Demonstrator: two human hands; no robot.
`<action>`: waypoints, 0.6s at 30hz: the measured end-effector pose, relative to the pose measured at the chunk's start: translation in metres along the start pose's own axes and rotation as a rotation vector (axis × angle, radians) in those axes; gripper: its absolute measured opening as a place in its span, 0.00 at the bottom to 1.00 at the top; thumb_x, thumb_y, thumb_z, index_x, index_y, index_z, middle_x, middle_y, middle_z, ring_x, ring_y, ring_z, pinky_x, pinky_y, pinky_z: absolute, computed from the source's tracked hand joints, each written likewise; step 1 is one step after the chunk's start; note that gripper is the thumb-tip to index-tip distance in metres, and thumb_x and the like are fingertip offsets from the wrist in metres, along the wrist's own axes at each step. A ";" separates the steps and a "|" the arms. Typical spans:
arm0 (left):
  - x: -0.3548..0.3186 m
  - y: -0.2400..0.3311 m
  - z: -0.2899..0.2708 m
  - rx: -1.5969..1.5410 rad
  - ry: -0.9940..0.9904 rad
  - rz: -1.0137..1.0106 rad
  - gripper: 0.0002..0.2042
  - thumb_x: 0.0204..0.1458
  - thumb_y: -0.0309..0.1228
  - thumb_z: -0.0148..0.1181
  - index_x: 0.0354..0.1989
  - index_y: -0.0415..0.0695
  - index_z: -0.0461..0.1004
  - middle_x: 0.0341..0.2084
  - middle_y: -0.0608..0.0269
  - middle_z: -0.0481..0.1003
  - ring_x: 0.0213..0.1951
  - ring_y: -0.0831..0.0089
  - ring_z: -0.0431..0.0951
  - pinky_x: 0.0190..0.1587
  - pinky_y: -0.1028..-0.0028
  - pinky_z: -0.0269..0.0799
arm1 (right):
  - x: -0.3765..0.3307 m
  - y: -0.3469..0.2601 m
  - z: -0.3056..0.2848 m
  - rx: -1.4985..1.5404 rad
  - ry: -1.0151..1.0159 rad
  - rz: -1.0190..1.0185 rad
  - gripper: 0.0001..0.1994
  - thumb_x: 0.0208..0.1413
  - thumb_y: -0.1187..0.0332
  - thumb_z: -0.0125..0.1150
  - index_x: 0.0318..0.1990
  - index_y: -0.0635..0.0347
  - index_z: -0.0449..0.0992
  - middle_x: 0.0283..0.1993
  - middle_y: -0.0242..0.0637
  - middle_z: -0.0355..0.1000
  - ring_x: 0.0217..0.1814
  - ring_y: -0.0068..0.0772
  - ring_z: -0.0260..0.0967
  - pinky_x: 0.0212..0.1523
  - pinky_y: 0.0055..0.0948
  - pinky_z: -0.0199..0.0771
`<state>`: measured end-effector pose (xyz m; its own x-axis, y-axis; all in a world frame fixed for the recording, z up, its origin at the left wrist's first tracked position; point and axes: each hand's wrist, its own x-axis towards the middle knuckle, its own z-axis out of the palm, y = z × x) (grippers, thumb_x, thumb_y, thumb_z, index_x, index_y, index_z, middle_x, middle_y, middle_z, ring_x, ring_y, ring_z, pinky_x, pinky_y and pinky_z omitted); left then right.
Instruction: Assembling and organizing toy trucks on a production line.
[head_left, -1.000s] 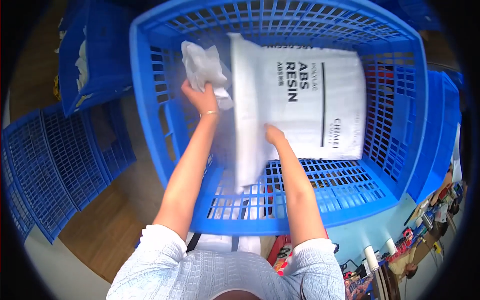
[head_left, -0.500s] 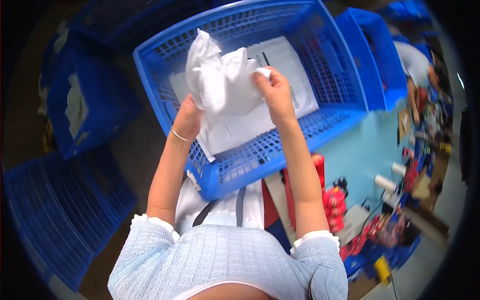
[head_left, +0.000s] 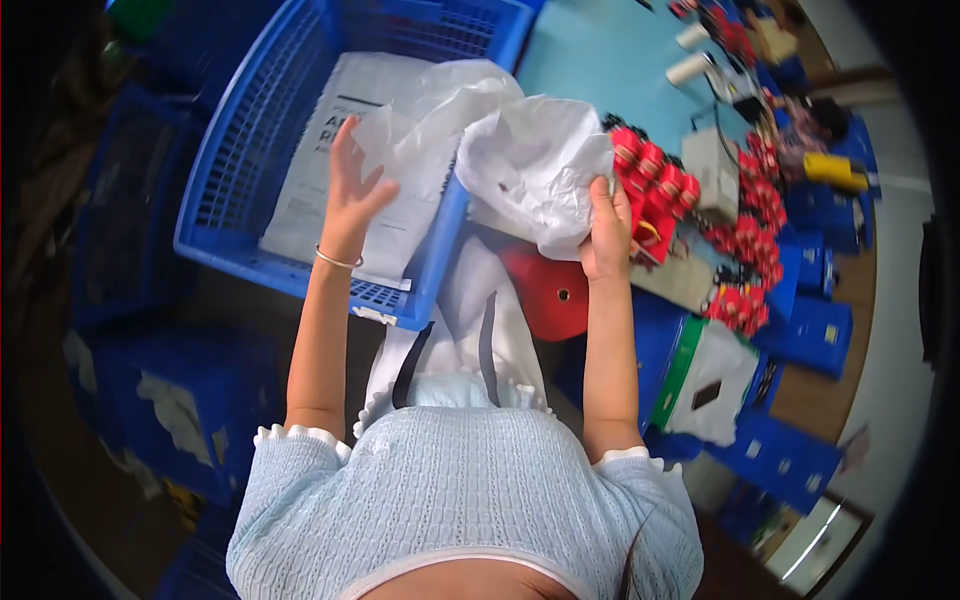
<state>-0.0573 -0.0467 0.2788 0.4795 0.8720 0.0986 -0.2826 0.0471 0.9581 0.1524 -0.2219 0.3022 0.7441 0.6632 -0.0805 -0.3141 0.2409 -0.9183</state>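
Seen from above, a person in a pale blue knitted top raises both bare arms. The right hand (head_left: 606,232), at about one o'clock from the picture's centre, has its grip clamped on a crumpled white plastic bag (head_left: 530,160), thin, glossy and creased, which billows up and left to twelve o'clock. The left hand (head_left: 350,195), at eleven o'clock, wears a thin bracelet; its fingers are spread apart, open, just touching the bag's trailing edge. Beneath it sits a blue plastic crate (head_left: 235,160) with latticed walls, holding a flat white printed sack (head_left: 320,170). At two o'clock, red and black small parts (head_left: 660,185) crowd a light blue table (head_left: 600,60). A red cone-shaped spool (head_left: 550,295) lies below the bag.
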 end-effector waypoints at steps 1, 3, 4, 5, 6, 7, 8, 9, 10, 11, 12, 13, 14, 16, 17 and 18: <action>-0.001 0.004 0.021 0.002 -0.038 -0.003 0.33 0.38 0.30 0.64 0.57 0.43 0.58 0.56 0.62 0.61 0.58 0.63 0.59 0.58 0.61 0.55 | -0.011 -0.008 -0.012 0.010 0.031 -0.019 0.16 0.59 0.65 0.48 0.53 0.61 0.64 0.49 0.34 0.68 0.48 0.26 0.67 0.49 0.28 0.67; 0.004 0.006 0.066 0.372 -0.159 0.375 0.33 0.39 0.30 0.63 0.58 0.47 0.58 0.52 0.59 0.65 0.53 0.63 0.65 0.53 0.62 0.61 | -0.036 -0.025 -0.034 0.046 -0.036 0.129 0.18 0.58 0.65 0.49 0.54 0.61 0.64 0.49 0.34 0.68 0.49 0.27 0.67 0.50 0.28 0.67; 0.006 0.005 0.087 0.546 -0.221 0.573 0.33 0.40 0.29 0.63 0.59 0.49 0.58 0.50 0.58 0.67 0.50 0.63 0.68 0.51 0.62 0.64 | -0.047 -0.032 -0.047 0.068 -0.068 0.203 0.18 0.58 0.65 0.50 0.54 0.61 0.64 0.49 0.34 0.68 0.49 0.27 0.66 0.50 0.28 0.66; 0.008 0.001 0.107 0.532 -0.271 0.577 0.33 0.40 0.29 0.63 0.59 0.49 0.58 0.50 0.58 0.67 0.50 0.63 0.68 0.51 0.62 0.64 | -0.057 -0.037 -0.066 0.083 -0.024 0.181 0.18 0.58 0.65 0.50 0.54 0.61 0.64 0.49 0.34 0.68 0.49 0.27 0.66 0.50 0.28 0.66; 0.013 -0.002 0.125 0.561 -0.541 0.435 0.33 0.39 0.28 0.62 0.58 0.48 0.58 0.50 0.58 0.68 0.50 0.65 0.69 0.50 0.64 0.64 | -0.065 -0.041 -0.085 0.143 -0.058 0.168 0.18 0.57 0.65 0.50 0.54 0.61 0.64 0.49 0.34 0.68 0.49 0.27 0.67 0.50 0.28 0.66; 0.018 -0.006 0.142 0.591 -0.811 0.287 0.33 0.39 0.26 0.62 0.58 0.48 0.59 0.49 0.57 0.68 0.49 0.66 0.69 0.50 0.66 0.64 | -0.073 -0.045 -0.105 0.200 -0.091 0.151 0.18 0.57 0.66 0.50 0.53 0.61 0.65 0.49 0.34 0.68 0.49 0.27 0.67 0.50 0.28 0.66; 0.019 -0.012 0.164 0.610 -1.087 0.135 0.32 0.38 0.25 0.62 0.57 0.47 0.60 0.48 0.57 0.69 0.48 0.68 0.70 0.50 0.67 0.64 | -0.081 -0.052 -0.129 0.250 -0.113 0.126 0.17 0.57 0.66 0.51 0.53 0.61 0.65 0.49 0.34 0.69 0.49 0.27 0.67 0.50 0.27 0.66; 0.017 -0.023 0.180 0.679 -1.132 0.079 0.31 0.38 0.24 0.62 0.56 0.46 0.62 0.48 0.57 0.69 0.48 0.69 0.70 0.50 0.69 0.64 | -0.088 -0.060 -0.156 0.259 -0.045 0.083 0.17 0.57 0.66 0.51 0.53 0.61 0.65 0.49 0.34 0.69 0.49 0.27 0.67 0.50 0.27 0.66; 0.015 -0.034 0.190 0.746 -1.187 0.032 0.30 0.38 0.22 0.61 0.55 0.46 0.63 0.47 0.58 0.70 0.48 0.70 0.70 0.50 0.71 0.63 | -0.094 -0.070 -0.187 0.224 0.069 0.051 0.17 0.56 0.66 0.51 0.52 0.61 0.66 0.48 0.34 0.69 0.49 0.27 0.67 0.50 0.27 0.66; 0.014 -0.040 0.197 0.718 -1.196 0.074 0.29 0.38 0.22 0.60 0.54 0.45 0.64 0.48 0.58 0.69 0.48 0.70 0.70 0.51 0.71 0.63 | -0.099 -0.080 -0.220 0.189 0.185 0.023 0.17 0.56 0.66 0.51 0.52 0.61 0.66 0.48 0.34 0.69 0.49 0.28 0.67 0.50 0.27 0.66; 0.013 -0.047 0.199 0.688 -1.205 0.111 0.27 0.39 0.21 0.60 0.53 0.45 0.65 0.48 0.59 0.69 0.49 0.69 0.69 0.51 0.71 0.63 | -0.106 -0.087 -0.257 0.158 0.302 0.001 0.16 0.56 0.66 0.52 0.51 0.61 0.67 0.47 0.33 0.69 0.48 0.28 0.67 0.50 0.27 0.66; 0.010 -0.058 0.197 0.719 -1.145 0.174 0.27 0.41 0.21 0.58 0.54 0.44 0.64 0.48 0.60 0.69 0.51 0.68 0.68 0.53 0.71 0.62 | -0.117 -0.087 -0.305 0.106 0.487 -0.101 0.16 0.55 0.65 0.53 0.50 0.61 0.67 0.47 0.34 0.70 0.47 0.27 0.67 0.48 0.26 0.66; 0.006 -0.064 0.191 0.803 -1.069 0.196 0.28 0.42 0.23 0.59 0.55 0.42 0.61 0.50 0.58 0.67 0.53 0.66 0.66 0.55 0.68 0.60 | -0.131 -0.087 -0.359 0.055 0.657 -0.194 0.17 0.54 0.64 0.54 0.49 0.62 0.68 0.46 0.34 0.70 0.45 0.25 0.68 0.45 0.24 0.67; 0.003 -0.100 0.180 0.936 -0.970 0.318 0.31 0.43 0.27 0.61 0.58 0.39 0.56 0.53 0.52 0.62 0.57 0.61 0.61 0.57 0.63 0.56 | -0.187 -0.110 -0.470 -0.136 1.094 -0.495 0.18 0.54 0.63 0.54 0.49 0.64 0.67 0.46 0.37 0.68 0.44 0.28 0.67 0.46 0.26 0.66; 0.007 -0.121 0.165 1.011 -0.890 0.414 0.33 0.42 0.28 0.62 0.58 0.39 0.55 0.55 0.50 0.60 0.58 0.58 0.59 0.58 0.62 0.54 | -0.212 -0.126 -0.512 -0.109 1.286 -0.595 0.17 0.55 0.64 0.52 0.49 0.66 0.66 0.46 0.39 0.68 0.43 0.30 0.67 0.46 0.28 0.66; 0.005 -0.142 0.144 1.111 -0.784 0.399 0.35 0.41 0.32 0.64 0.58 0.36 0.53 0.55 0.46 0.58 0.58 0.55 0.57 0.59 0.63 0.52 | -0.239 -0.139 -0.546 -0.083 1.468 -0.686 0.17 0.56 0.64 0.50 0.48 0.69 0.66 0.47 0.41 0.67 0.43 0.32 0.67 0.46 0.30 0.66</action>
<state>0.1048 -0.1194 0.1816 0.9576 0.2260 0.1784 0.1081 -0.8565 0.5047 0.3403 -0.8006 0.2377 0.6308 -0.7701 0.0951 0.2911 0.1213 -0.9490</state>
